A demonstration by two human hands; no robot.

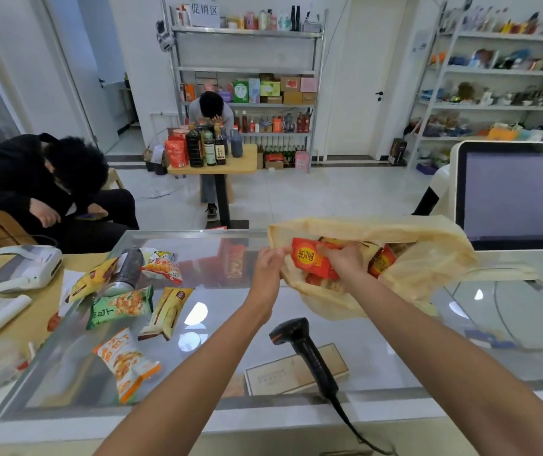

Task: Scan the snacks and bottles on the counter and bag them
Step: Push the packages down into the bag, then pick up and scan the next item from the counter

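A thin beige plastic bag [428, 258] lies open on the glass counter [230, 324], with red snack packs inside. My left hand [271, 258] pinches the bag's left rim. My right hand [345, 258] grips a red snack pack [309, 258] at the bag's mouth. To the left on the counter lie several snack packets: a green one [120, 306], a yellow-brown one [168, 312], an orange-white one [125, 360], and a dark bottle [128, 268] on its side. A black barcode scanner [306, 350] rests on the glass between my forearms.
A checkout screen [516, 195] stands at the right. A white device [30, 266] sits on the wooden table at the left. One person sits at the left, another behind a small table of bottles [210, 149]. Shelves line the back wall.
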